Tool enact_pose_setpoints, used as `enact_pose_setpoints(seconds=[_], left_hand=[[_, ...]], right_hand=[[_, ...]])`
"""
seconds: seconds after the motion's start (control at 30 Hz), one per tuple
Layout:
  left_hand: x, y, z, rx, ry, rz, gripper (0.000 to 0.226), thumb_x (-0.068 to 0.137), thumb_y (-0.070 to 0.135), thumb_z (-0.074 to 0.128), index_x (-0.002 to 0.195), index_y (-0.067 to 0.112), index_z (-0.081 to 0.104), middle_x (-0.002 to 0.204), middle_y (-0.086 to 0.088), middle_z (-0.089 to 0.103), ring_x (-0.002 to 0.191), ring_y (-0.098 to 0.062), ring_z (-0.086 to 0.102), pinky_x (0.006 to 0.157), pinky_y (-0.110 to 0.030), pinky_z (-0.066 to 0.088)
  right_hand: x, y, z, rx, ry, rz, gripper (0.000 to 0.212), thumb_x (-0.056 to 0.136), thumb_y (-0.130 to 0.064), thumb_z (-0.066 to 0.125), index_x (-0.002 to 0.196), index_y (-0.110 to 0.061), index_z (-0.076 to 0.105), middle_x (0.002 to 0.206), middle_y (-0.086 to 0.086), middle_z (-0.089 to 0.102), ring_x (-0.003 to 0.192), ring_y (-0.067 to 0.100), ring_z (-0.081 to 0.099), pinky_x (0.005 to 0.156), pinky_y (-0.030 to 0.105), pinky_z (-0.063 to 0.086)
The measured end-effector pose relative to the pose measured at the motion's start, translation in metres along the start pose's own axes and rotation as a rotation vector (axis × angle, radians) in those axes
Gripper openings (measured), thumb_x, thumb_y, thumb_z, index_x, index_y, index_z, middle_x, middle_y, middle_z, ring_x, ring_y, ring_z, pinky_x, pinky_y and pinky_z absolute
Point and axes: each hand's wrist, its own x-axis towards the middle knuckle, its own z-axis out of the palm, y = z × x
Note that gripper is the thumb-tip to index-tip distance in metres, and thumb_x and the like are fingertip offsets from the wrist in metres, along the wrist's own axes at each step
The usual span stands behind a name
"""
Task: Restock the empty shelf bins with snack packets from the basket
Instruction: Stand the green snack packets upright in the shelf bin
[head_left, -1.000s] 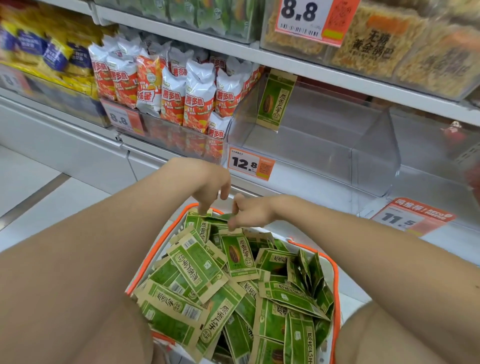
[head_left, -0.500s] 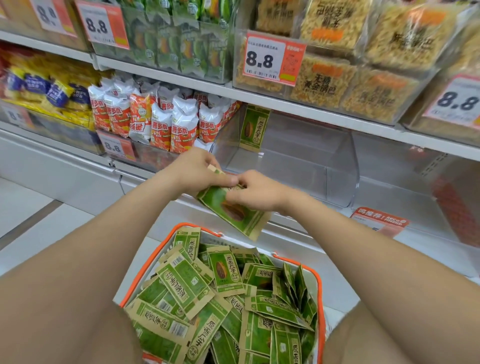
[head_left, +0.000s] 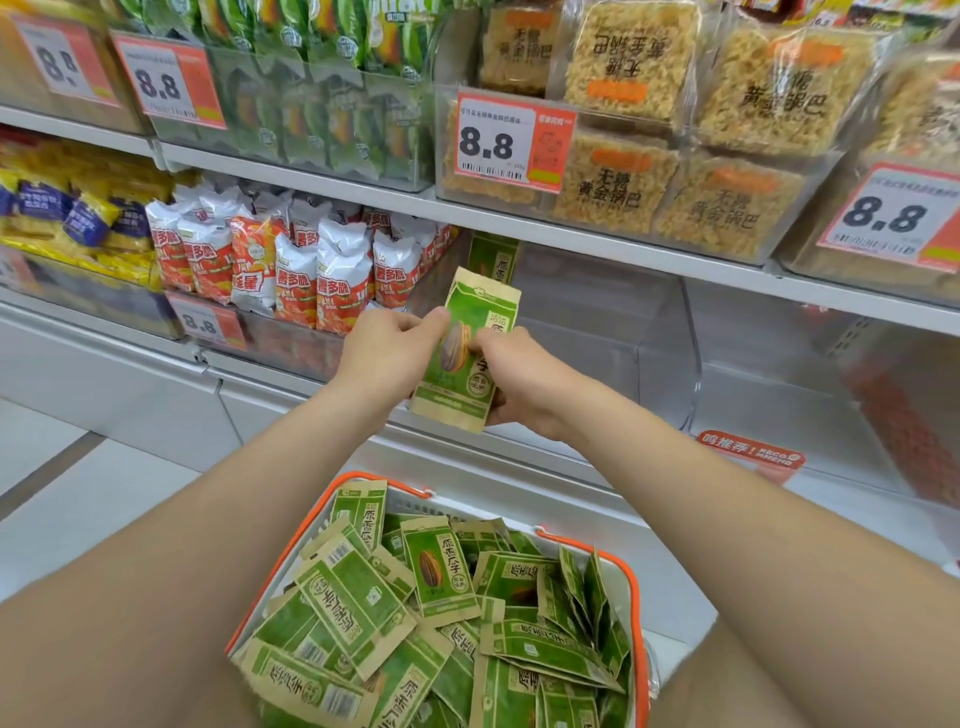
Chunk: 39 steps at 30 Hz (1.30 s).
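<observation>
Before a white metal shelf (head_left: 571, 228) above a pale tiled floor (head_left: 78, 519), the left hand (head_left: 387, 358) and right hand (head_left: 524, 384) pinch a flat green-and-kraft packet (head_left: 480, 312) upright at its 9 and 3 o'clock edges. A clear plastic bin (head_left: 597, 332) stands at 1 o'clock. At 6 o'clock, an orange-rimmed basket (head_left: 402, 483) is heaped with packets (head_left: 441, 571).

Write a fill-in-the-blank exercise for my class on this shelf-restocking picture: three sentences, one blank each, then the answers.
1. The left hand and the right hand together hold one packet whose main colour is ____.
2. The basket below the hands has a rim coloured ____.
3. The price tag on the shelf above the hands reads ____.

Missing words: green; orange; 8.8
</observation>
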Motion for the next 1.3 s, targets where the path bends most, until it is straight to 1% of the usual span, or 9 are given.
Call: enact_pose_setpoints(seconds=[0.1,0.27,0.43,0.57,0.73,0.87,0.97,1.1,1.3], left_hand=[[0.000,0.002,0.005,0.010,0.119,0.048,0.032,0.088,0.059,0.067,0.084,0.028,0.073,0.088,0.006,0.075,0.092,-0.024,0.072,0.089,-0.049,0.059],[0.001,-0.001,0.010,0.005,0.169,0.104,0.024,0.095,0.040,0.071,0.078,0.024,0.071,0.079,-0.002,0.074,0.081,-0.028,0.072,0.081,-0.052,0.060],[0.000,0.001,0.014,-0.145,0.142,0.000,0.020,0.097,0.032,0.072,0.079,0.023,0.075,0.083,-0.011,0.078,0.086,-0.032,0.076,0.082,-0.051,0.063],[-0.001,0.008,0.017,-0.380,0.030,-0.251,0.025,0.098,0.024,0.075,0.105,0.000,0.074,0.099,-0.020,0.078,0.089,-0.035,0.077,0.072,-0.043,0.065],[0.000,0.011,0.015,-0.491,0.028,-0.352,0.007,0.100,0.013,0.071,0.099,0.007,0.075,0.085,-0.013,0.077,0.057,-0.019,0.074,0.046,-0.027,0.057],[0.006,0.014,0.012,-0.477,-0.052,-0.366,0.007,0.100,0.016,0.069,0.103,0.013,0.074,0.092,-0.004,0.081,0.068,-0.011,0.076,0.064,-0.027,0.058],[0.015,0.012,0.007,-0.156,0.019,-0.093,0.010,0.100,0.016,0.068,0.094,0.016,0.076,0.091,-0.003,0.080,0.072,-0.011,0.076,0.059,-0.021,0.053],[0.030,-0.005,0.004,0.580,0.066,0.440,0.017,0.097,0.022,0.062,0.087,0.027,0.075,0.084,0.009,0.074,0.083,-0.018,0.068,0.085,-0.037,0.054],[0.036,-0.020,0.016,0.923,-0.113,0.708,0.026,0.100,0.046,0.051,0.090,0.026,0.063,0.084,0.006,0.066,0.093,-0.024,0.053,0.086,-0.043,0.036]], right_hand=[[-0.007,-0.003,0.002,-0.080,-0.058,-0.019,0.021,0.102,-0.027,0.047,0.109,-0.017,0.065,0.091,0.009,0.076,0.080,0.030,0.074,0.070,0.043,0.063],[-0.011,-0.002,0.005,-0.142,-0.047,0.004,0.028,0.105,-0.029,0.040,0.101,-0.018,0.066,0.097,0.015,0.079,0.093,0.038,0.077,0.087,0.049,0.063],[-0.001,-0.003,0.002,-0.043,0.020,-0.006,0.032,0.110,-0.035,0.040,0.106,-0.019,0.067,0.099,0.012,0.079,0.087,0.031,0.077,0.072,0.046,0.064],[0.004,-0.009,-0.007,-0.048,0.066,-0.070,0.037,0.111,-0.039,0.043,0.125,-0.010,0.061,0.100,0.015,0.079,0.081,0.030,0.079,0.062,0.044,0.063],[0.004,-0.006,-0.015,-0.156,0.032,-0.091,0.041,0.112,-0.043,0.040,0.114,-0.012,0.066,0.087,0.010,0.077,0.057,0.019,0.072,0.045,0.027,0.053],[0.019,-0.008,-0.025,-0.184,0.108,-0.144,0.040,0.107,-0.046,0.052,0.114,-0.010,0.069,0.095,0.011,0.079,0.074,0.027,0.075,0.053,0.030,0.053],[0.044,-0.006,-0.035,-0.103,0.254,-0.191,0.047,0.102,-0.047,0.058,0.120,-0.004,0.064,0.105,0.016,0.076,0.083,0.028,0.075,0.061,0.036,0.060],[0.080,0.000,-0.048,-0.051,0.458,-0.231,0.036,0.096,-0.047,0.060,0.114,-0.017,0.057,0.114,0.009,0.070,0.104,0.030,0.069,0.098,0.051,0.057],[0.120,0.004,-0.054,-0.138,0.467,-0.189,0.037,0.100,-0.028,0.060,0.134,-0.018,0.048,0.131,0.008,0.066,0.118,0.029,0.064,0.104,0.046,0.053]])
